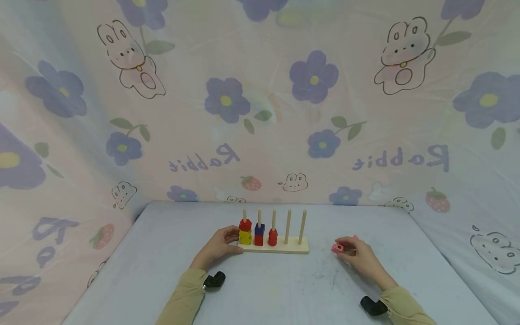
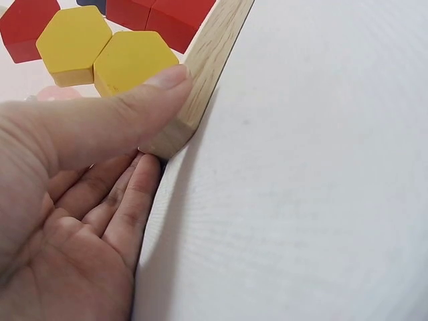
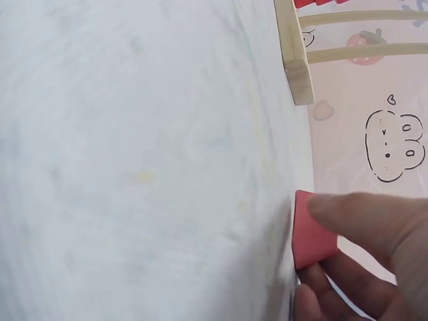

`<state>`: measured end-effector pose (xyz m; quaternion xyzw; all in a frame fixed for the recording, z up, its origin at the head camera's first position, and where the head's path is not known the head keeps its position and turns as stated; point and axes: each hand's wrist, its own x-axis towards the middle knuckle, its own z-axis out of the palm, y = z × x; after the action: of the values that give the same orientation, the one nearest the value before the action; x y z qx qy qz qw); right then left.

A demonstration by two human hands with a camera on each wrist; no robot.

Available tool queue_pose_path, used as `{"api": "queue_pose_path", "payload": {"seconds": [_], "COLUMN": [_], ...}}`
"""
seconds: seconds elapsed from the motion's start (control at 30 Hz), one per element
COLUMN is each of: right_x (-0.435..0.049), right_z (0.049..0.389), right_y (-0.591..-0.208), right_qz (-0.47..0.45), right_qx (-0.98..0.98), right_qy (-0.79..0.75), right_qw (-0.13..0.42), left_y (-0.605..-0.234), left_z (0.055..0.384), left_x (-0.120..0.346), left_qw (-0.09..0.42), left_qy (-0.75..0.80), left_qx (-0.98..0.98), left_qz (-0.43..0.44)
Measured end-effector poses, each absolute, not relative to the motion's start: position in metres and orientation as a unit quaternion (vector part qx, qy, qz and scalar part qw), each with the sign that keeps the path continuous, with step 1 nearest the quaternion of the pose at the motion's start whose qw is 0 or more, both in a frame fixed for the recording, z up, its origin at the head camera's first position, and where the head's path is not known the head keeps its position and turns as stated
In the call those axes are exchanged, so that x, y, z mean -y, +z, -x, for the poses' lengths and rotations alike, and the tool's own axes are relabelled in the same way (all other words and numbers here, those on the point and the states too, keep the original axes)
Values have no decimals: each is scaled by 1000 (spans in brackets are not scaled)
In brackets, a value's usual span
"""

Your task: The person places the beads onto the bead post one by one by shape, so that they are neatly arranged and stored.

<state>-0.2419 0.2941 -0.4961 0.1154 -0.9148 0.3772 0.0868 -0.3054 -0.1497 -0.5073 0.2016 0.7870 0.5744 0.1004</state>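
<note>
My left hand grips the left end of a wooden peg board, its thumb along the front edge. On the leftmost peg, a red block tops yellow hexagonal blocks. The second peg carries a dark blue block over a red square one, and red blocks are on the third. The two right pegs are bare. Right of the board, my right hand pinches a pinkish-red block between thumb and fingers, low at the tabletop.
A second pink piece peeks out behind the right hand. The white table ends at a hanging cloth printed with flowers and rabbits. Black wrist devices sit at both sleeves.
</note>
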Motion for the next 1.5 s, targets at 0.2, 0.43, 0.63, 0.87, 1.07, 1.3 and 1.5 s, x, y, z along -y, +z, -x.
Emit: {"api": "queue_pose_path", "payload": {"seconds": [0.2,0.43,0.63,0.87,1.07,1.3,1.5], "right_x": [-295,-294,-288,-267,-237,-198,-182], "right_z": [243,245,249,255,258,253,254], "right_y": [-500,-482,-447,-406,-382,-362,-359], "right_qz": [-114,-112,-157,-215,-261,-296,-313], "right_qx": [923,918,894,870,828,816,801], "right_qy": [357,364,398,414,473,475,496], "right_qw": [91,111,132,160,151,144,125], "left_y": [-508,-509,-510,-510,-510,-513,-513], "left_z": [305,305,305,306,306,309,309], "left_x": [150,149,150,151,151,150,151], "left_qw": [106,103,95,95,96,97,97], "left_qy": [562,562,566,563,559,560,561], "left_qx": [-799,-799,-795,-796,-798,-797,-797], "left_qz": [-187,-190,-197,-202,-204,-205,-200]}}
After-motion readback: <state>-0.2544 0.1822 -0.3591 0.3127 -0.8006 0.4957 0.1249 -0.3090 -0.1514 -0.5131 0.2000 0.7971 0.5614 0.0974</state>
